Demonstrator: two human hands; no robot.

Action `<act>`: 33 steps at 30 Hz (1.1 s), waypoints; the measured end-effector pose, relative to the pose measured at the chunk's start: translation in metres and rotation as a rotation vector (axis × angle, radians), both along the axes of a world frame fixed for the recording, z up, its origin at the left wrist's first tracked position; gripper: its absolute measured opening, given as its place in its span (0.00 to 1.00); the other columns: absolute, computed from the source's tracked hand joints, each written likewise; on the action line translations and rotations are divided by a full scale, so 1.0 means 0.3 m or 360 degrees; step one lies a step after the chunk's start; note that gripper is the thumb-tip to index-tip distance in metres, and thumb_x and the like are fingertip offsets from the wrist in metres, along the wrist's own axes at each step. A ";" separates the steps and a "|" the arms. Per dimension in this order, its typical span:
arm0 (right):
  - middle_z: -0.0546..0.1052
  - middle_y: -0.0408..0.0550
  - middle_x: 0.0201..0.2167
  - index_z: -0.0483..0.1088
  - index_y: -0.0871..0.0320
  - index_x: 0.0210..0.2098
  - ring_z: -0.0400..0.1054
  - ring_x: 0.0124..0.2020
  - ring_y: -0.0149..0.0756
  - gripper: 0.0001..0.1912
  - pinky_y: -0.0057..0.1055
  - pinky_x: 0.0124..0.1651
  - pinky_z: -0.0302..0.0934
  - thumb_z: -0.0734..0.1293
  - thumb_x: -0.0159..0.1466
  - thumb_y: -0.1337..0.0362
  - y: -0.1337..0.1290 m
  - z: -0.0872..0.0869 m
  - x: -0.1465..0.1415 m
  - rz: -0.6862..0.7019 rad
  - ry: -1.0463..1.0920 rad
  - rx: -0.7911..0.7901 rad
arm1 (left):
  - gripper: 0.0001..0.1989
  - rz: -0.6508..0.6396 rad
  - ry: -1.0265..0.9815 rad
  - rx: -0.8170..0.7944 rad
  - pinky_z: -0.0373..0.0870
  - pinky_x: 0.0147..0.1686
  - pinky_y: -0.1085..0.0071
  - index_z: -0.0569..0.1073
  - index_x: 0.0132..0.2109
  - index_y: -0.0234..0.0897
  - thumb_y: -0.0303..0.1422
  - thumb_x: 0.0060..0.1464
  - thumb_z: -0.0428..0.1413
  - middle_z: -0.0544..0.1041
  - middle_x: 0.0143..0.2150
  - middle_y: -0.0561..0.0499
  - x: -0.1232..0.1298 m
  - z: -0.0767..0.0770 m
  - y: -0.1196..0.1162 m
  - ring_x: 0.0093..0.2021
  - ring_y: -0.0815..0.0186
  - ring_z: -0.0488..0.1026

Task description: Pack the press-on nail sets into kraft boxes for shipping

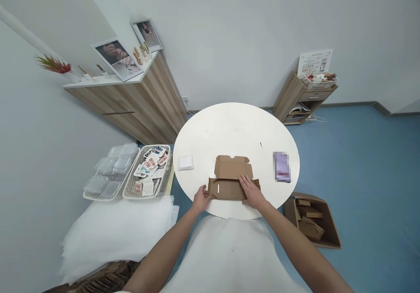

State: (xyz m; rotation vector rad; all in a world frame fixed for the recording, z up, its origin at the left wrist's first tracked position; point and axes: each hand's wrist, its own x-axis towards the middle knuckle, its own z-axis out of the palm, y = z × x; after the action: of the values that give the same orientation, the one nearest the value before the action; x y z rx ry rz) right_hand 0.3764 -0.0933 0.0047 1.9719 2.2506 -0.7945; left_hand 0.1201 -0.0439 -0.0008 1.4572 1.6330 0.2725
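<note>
A brown cardboard box (231, 190) lies near the front edge of the round white table, its lid (232, 169) folded back away from me. The small tray part has raised side flaps and a short white strip inside at the left. My left hand (201, 199) is closed at the box's left end, with fingertips and thumb against the end wall. Over the right end reaches my right hand (252, 192), fingers across the fold and right flap, thumb by the front edge. The flap under my right palm is partly hidden.
On the table (229, 127) sit a white stack (185, 162) at left and a purple packet (281, 167) at right. Baskets with printed cards (151, 166) and clear cases (110, 170) stand left, above white sheets (118, 227). A carton (333, 223) of flattened boxes is on the floor.
</note>
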 end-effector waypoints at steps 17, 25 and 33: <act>0.36 0.51 0.64 0.31 0.62 0.62 0.26 0.63 0.45 0.57 0.38 0.61 0.36 0.70 0.42 0.69 0.024 0.015 -0.018 -0.0122 0.0083 -0.0066 | 0.14 0.0020 -0.0198 0.0081 0.65 0.32 0.73 0.70 0.41 0.33 0.23 0.45 0.49 0.75 0.34 0.48 0.069 0.102 0.003 0.31 0.68 0.71; 0.35 0.50 0.64 0.31 0.60 0.62 0.27 0.63 0.45 0.55 0.39 0.61 0.38 0.68 0.44 0.71 0.012 0.004 -0.063 -0.0086 0.0129 -0.0077 | 0.19 0.0071 -0.0117 0.0151 0.66 0.36 0.71 0.68 0.44 0.33 0.34 0.43 0.56 0.72 0.39 0.46 0.125 0.101 -0.039 0.33 0.68 0.69; 0.29 0.51 0.63 0.23 0.61 0.61 0.20 0.63 0.45 0.62 0.40 0.61 0.34 0.72 0.41 0.64 -0.008 0.010 -0.069 -0.0029 0.0282 -0.0151 | 0.13 -0.0002 0.0088 0.0115 0.64 0.33 0.73 0.65 0.41 0.35 0.32 0.47 0.54 0.71 0.37 0.48 0.091 0.050 -0.022 0.32 0.69 0.70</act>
State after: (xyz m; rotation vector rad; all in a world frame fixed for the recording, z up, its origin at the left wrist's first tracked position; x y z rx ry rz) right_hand 0.3556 -0.0956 0.0076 1.9532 2.2417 -1.0973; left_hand 0.1473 -0.0505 0.0141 1.5323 1.6816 0.2954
